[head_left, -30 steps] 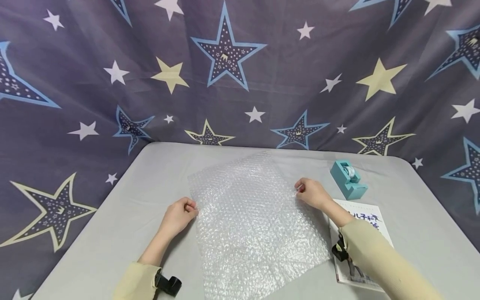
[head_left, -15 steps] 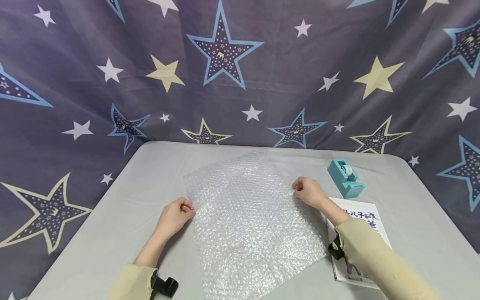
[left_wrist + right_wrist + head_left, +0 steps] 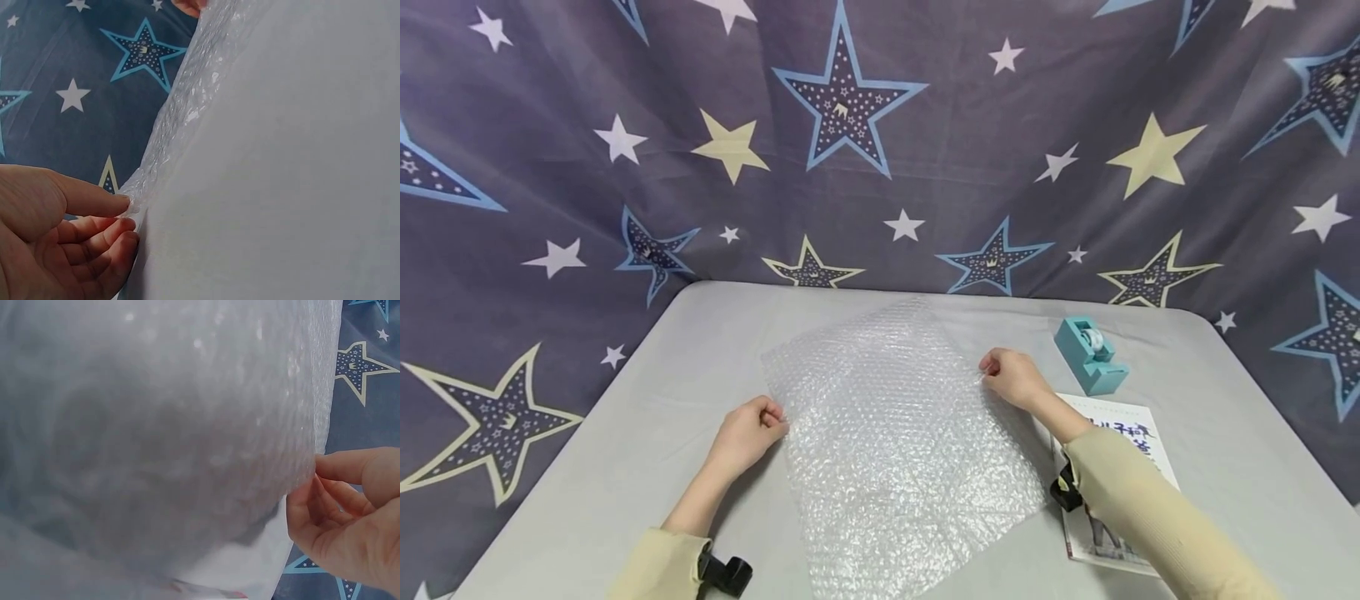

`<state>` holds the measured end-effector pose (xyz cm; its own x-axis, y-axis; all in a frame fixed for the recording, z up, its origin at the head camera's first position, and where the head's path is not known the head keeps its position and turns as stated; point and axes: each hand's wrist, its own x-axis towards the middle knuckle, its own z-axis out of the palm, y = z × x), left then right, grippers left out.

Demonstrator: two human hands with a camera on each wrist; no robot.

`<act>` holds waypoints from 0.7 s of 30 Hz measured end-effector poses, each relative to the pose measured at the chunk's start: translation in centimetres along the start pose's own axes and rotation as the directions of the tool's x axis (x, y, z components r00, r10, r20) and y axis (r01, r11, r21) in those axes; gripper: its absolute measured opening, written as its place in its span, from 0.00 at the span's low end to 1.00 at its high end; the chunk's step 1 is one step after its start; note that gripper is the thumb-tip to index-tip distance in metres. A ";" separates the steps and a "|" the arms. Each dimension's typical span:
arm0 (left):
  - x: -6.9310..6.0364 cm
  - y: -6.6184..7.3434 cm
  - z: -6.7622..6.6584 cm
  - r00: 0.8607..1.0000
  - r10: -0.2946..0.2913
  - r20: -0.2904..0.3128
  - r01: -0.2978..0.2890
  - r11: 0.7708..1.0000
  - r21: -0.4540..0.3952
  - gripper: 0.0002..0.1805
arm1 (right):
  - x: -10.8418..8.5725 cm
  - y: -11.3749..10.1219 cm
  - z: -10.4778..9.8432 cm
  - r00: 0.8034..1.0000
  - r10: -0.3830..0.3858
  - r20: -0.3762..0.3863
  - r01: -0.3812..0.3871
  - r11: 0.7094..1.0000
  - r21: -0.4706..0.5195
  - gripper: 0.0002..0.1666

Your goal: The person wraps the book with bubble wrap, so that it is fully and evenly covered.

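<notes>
Bubble wrap (image 3: 887, 442) pinched at left edge by your left hand (image 3: 748, 435), at right edge by your right hand (image 3: 1015, 380); tape dispenser (image 3: 1094, 371) far right, book (image 3: 1131, 417) nearer.

The person wears 2 plain, pale yellow-beige sleeves, the left sleeve (image 3: 658, 570) and the right sleeve (image 3: 1153, 508), both matte. 1 black strap (image 3: 704, 565) sits at the left sleeve's end, bearing a stubby, rounded block (image 3: 736, 576); 1 black mount (image 3: 1065, 490) juts out at the right sleeve's end.
</notes>
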<state>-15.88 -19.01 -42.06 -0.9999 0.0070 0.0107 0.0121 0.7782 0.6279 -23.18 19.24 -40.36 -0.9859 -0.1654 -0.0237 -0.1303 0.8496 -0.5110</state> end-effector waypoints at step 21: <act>-0.7 0.3 -0.4 1.000 -0.010 0.007 0.010 1.000 0.029 0.06 | 0.6 0.1 1.0 0.999 -0.034 -0.038 0.035 0.999 0.016 0.08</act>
<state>-15.21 -18.99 -41.59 -1.0000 0.0039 -0.0013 0.0023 0.7961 0.6052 -23.72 18.76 -41.27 -0.9842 -0.1749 0.0267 -0.1627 0.8355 -0.5248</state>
